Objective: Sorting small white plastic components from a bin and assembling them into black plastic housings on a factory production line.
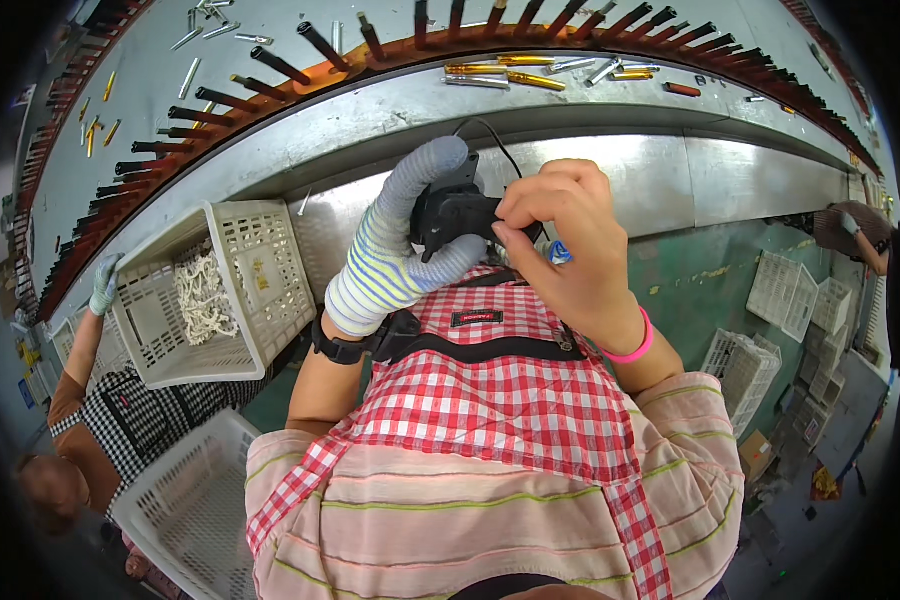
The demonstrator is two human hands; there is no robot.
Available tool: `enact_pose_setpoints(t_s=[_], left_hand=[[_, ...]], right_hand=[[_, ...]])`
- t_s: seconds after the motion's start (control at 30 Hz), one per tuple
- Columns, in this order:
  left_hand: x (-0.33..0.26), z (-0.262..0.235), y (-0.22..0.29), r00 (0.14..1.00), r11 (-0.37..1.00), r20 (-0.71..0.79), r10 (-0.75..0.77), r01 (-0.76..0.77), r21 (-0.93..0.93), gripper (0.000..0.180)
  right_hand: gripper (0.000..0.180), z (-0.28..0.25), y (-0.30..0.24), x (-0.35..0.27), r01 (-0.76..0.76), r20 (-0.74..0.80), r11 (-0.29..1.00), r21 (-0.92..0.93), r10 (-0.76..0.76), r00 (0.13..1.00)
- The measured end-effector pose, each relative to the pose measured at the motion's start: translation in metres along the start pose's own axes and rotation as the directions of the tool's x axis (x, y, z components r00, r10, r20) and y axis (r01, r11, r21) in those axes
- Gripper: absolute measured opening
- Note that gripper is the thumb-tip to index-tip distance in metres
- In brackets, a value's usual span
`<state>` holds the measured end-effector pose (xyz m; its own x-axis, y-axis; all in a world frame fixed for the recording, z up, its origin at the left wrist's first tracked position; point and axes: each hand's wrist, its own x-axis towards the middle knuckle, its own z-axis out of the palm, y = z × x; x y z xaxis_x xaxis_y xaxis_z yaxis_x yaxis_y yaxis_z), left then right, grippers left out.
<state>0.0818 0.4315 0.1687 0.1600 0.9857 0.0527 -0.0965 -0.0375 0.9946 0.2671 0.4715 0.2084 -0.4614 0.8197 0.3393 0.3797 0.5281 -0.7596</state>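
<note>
My left hand (388, 245), in a striped knit glove, is closed around a black device (450, 212) in front of my chest. The device has a dark boxy body, and a thin black cable (510, 152) loops up behind it; its exact kind I cannot make out. From the other side my bare right hand (570, 225) pinches a flat black tab (488, 212) at the device's right edge, between thumb and fingers. A black band (342, 346) circles my left wrist, a pink one (638, 340) my right.
Just beyond my hands runs a metal ledge (630, 185); behind it, a curved track (390, 65) carries upright dark rods. Gold and silver tubes (505, 72) lie there. At left stand a white crate (260, 275) of pale strings and another crate (185, 490), near a co-worker's gloved hand (104, 285).
</note>
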Motion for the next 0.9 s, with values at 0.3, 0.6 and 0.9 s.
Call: enact_pose_setpoints(t_s=[0.3, 0.6, 0.9], left_hand=[[0.001, 0.001, -0.005, 0.99, 0.968, 0.046, 0.136, -0.142, 0.205, 0.067], [-0.001, 0.004, -0.009, 0.995, 0.991, -0.013, 0.095, -0.093, 0.099, 0.064], [0.002, 0.01, -0.013, 0.988, 0.99, -0.116, 0.102, -0.112, -0.086, 0.041]], right_hand=[[0.024, 0.004, 0.0, -0.002, 0.003, 0.028, 0.998, -0.059, -0.001, 1.0], [0.028, 0.009, -0.001, -0.007, 0.111, -0.017, 0.989, -0.101, -0.113, 0.993], [0.024, 0.011, -0.003, -0.004, 0.049, -0.037, 0.994, -0.099, -0.053, 0.998]])
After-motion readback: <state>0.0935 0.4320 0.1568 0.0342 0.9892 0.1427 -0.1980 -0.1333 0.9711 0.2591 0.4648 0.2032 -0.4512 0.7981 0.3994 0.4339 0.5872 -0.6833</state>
